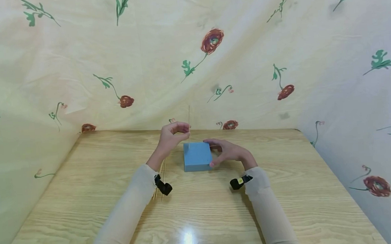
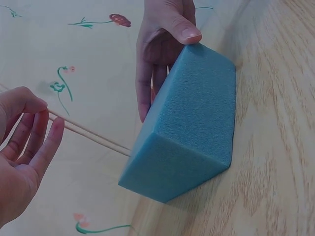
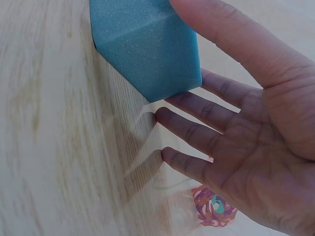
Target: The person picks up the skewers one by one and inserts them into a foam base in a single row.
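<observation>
Left fingers pinching thin stick, right fingers gripping blue block, yellow wrist label unreadable

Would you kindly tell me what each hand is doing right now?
Left hand: closed, pinching at least one thin stick.
Right hand: closed, holding the blue block.

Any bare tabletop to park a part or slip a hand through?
Bare: table right of the right sleeve, left of the left sleeve, and between both sleeves in front of the blue block. Crowded: around the block, with left grip and right grip close in, and by the left cuff, where thin sticks lie.
</observation>
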